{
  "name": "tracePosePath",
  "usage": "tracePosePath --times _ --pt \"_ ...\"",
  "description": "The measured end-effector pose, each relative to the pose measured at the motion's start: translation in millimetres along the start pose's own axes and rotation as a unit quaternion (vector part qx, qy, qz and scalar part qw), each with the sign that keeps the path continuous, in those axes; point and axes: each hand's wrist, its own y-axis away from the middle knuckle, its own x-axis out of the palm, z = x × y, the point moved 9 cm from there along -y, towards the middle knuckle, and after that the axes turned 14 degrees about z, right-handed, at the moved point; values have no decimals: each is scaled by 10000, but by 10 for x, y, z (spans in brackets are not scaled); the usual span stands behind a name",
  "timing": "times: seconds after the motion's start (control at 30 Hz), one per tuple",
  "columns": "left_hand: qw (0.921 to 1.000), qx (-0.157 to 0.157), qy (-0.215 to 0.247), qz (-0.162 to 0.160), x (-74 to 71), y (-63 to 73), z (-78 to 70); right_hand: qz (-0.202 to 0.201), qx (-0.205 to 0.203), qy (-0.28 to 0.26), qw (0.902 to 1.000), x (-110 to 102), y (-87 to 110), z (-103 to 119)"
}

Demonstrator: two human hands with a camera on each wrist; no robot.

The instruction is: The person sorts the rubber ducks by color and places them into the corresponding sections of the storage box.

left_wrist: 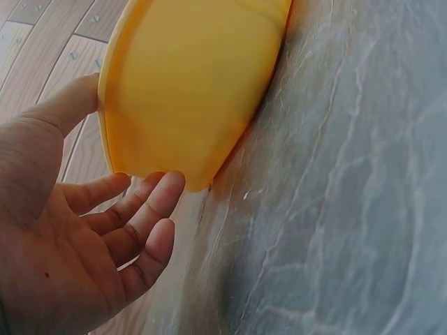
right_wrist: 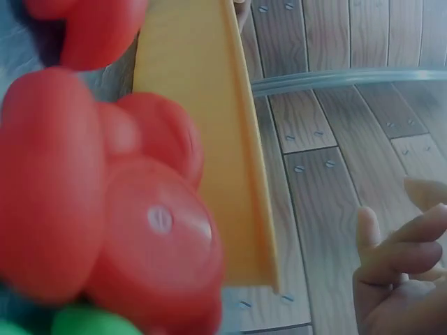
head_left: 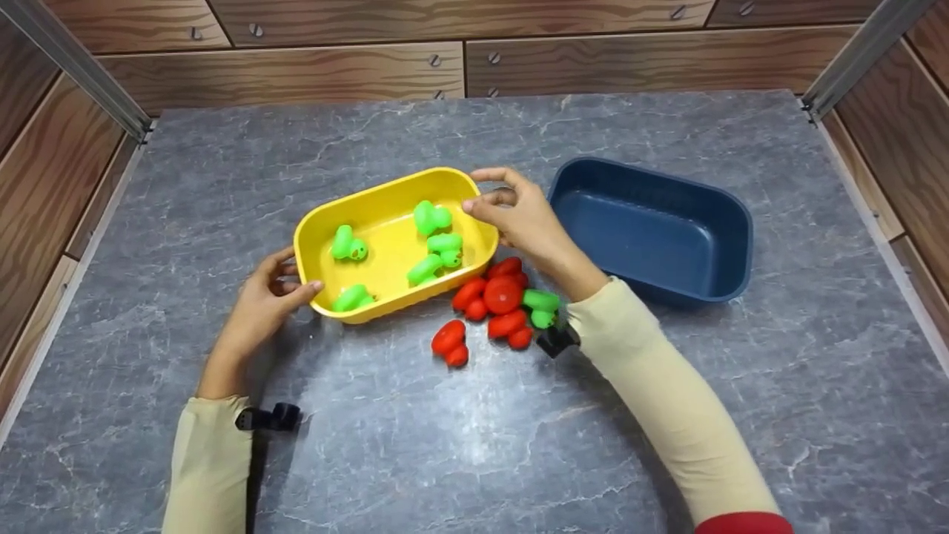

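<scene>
Across the middle of the grey marbled tabletop (head_left: 371,437), a yellow tub (head_left: 385,241) is set slantwise, with five green toys (head_left: 431,218) contained inside it. Its left end is pinched by the left hand (head_left: 261,300), the thumb laid over the rim and fingertips set against the outer wall, a hold apparently chosen so that the end is steadied while the inside is left unobstructed. At the other end, the right hand (head_left: 523,215) is held with thumb and fingers parted; a gap between it and the wall is shown in the right wrist view, so no grip seems to be applied there. Whether the tub's underside is fully supported by the tabletop cannot be told for certain.

Close along the near side, red toys (head_left: 503,295) are bunched, with one green toy (head_left: 541,305) pressed among them and a lone red toy (head_left: 449,343) set slightly apart. Any slide of the tub towards the person would probably be hindered by that bunch. A navy tub (head_left: 630,237) is placed to the right, its near-left corner partly covered by the right forearm.
</scene>
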Motion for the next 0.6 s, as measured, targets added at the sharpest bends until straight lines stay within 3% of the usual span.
tracePosePath --times 0.13,0.33,0.6 --pt "10000 20 -42 -16 -7 -6 -18 168 -131 469 9987 -31 120 73" --pt "10000 79 -58 -5 -5 -14 -21 290 -257 743 9965 -73 264 125" --pt "9999 99 -31 -20 -4 -15 -22 561 -65 1175 9915 -125 440 59"
